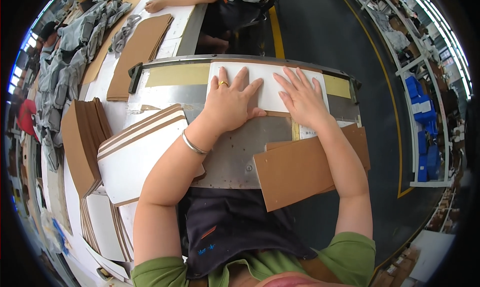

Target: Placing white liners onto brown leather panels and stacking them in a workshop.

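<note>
A white rectangular board with a brown edge lies along the far side of a metal work plate. My left hand, with a ring and a bangle, rests on the board's left part, fingers spread. On its right part lies my right hand, also flat with fingers apart. Brown boards sit fanned at the plate's near right corner, partly beneath my right forearm. Beside my left forearm is a fanned stack of white-faced boards with brown edges.
A raised metal rail with dark end brackets borders the plate's far side. Brown board stacks stand at left, another farther back. Someone's arm rests on the far table. Shelves with blue bins line the right.
</note>
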The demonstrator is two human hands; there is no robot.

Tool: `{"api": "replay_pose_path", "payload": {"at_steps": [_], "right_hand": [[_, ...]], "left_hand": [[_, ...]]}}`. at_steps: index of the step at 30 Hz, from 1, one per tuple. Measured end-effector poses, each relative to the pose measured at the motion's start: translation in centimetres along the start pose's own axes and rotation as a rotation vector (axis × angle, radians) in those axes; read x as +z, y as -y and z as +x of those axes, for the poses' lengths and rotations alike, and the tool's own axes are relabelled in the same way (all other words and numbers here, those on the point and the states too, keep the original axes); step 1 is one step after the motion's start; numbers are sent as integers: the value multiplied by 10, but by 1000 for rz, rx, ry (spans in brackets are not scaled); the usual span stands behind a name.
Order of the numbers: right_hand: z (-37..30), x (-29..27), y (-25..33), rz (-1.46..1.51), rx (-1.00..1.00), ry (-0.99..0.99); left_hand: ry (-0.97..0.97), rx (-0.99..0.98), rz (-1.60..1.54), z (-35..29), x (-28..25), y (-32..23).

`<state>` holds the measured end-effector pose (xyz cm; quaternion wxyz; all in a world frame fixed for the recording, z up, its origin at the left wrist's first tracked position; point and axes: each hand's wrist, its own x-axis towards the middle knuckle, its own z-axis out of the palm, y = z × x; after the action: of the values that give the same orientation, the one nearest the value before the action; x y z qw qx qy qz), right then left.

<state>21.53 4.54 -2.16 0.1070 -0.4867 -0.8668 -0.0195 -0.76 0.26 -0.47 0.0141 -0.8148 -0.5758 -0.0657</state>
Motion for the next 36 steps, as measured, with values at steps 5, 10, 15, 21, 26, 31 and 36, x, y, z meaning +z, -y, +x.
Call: {"api": "replay_pose_path", "payload": {"at_steps": [5,10,15,21,26,31,36], "right_hand": [[-2,3,-2,-11,-33,-69],[-2,-3,3,21,-37,-45],[17,-15,-7,126,-71,-61],[59,-27,-4,264,47,149],[70,-58,-16,823,129,370],[43,-105,19,1162,33,-691],[-30,-66,36,1137,313,-323]], "left_hand": [[66,-22,12,0,-5,-3],[44,-3,-28,-6,-3,-1],[22,11,-11,-9,3,-7],[-2,109,-96,-17,6,-7],[-268,180,-222,-9,1,-5],[-795,210,-434,-5,-26,0],[-647,262,-355,-9,-24,-16]]}}
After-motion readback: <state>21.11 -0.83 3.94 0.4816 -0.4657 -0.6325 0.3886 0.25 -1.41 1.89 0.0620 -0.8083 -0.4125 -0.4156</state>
